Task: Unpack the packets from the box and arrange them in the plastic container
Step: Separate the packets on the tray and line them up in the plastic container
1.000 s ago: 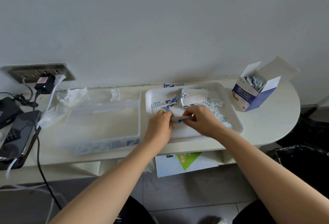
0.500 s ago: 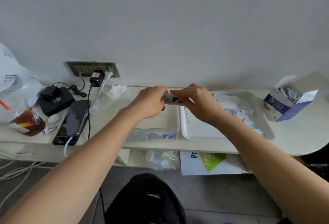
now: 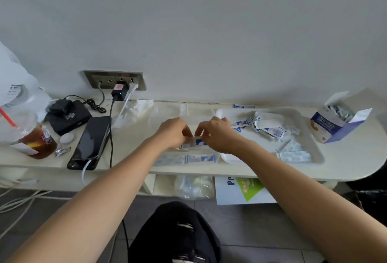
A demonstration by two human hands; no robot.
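My left hand (image 3: 173,134) and my right hand (image 3: 217,135) pinch a small stack of white-and-blue packets (image 3: 195,143) between them, low over the near side of the clear plastic container (image 3: 167,112). More packets (image 3: 199,158) lie against the container's front wall. To the right, a white tray (image 3: 314,154) holds several loose packets (image 3: 270,126). The open blue-and-white box (image 3: 333,125) stands at the far right with packets showing in its top.
At the left lie a black phone (image 3: 90,143) on a cable, a black device (image 3: 67,116), a drink cup (image 3: 27,137) and a wall socket (image 3: 114,80) with plugs. Crumpled plastic wrap (image 3: 136,110) sits behind the container. A shelf below holds a bag and papers.
Both hands carried the packets from the white tray leftward to the plastic container, then lowered them towards its near side. The view swung left too.
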